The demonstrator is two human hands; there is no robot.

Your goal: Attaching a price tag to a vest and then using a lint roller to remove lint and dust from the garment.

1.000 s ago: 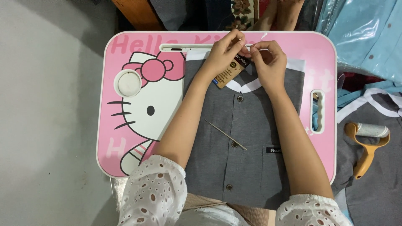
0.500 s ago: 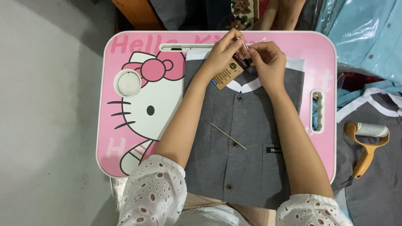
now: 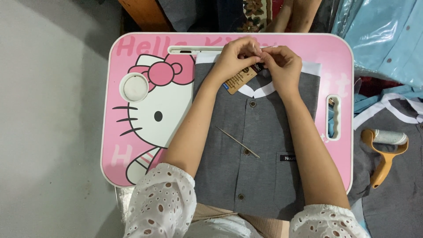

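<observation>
At the collar of the folded grey buttoned shirt (image 3: 260, 145), I am pinching with both hands. Since a second ago my left hand (image 3: 233, 59) and right hand (image 3: 282, 66) have been closing together; fingertips are now meeting above the brown cardboard hang tag (image 3: 240, 79), apparently gripping its fastening, too small to confirm. Attachment work at the collar appears to be continuing. Below the collar, a thin metal needle tool (image 3: 237, 142) is lying untouched on the shirt, which is resting on the pink cartoon-cat lap table (image 3: 132, 145).
</observation>
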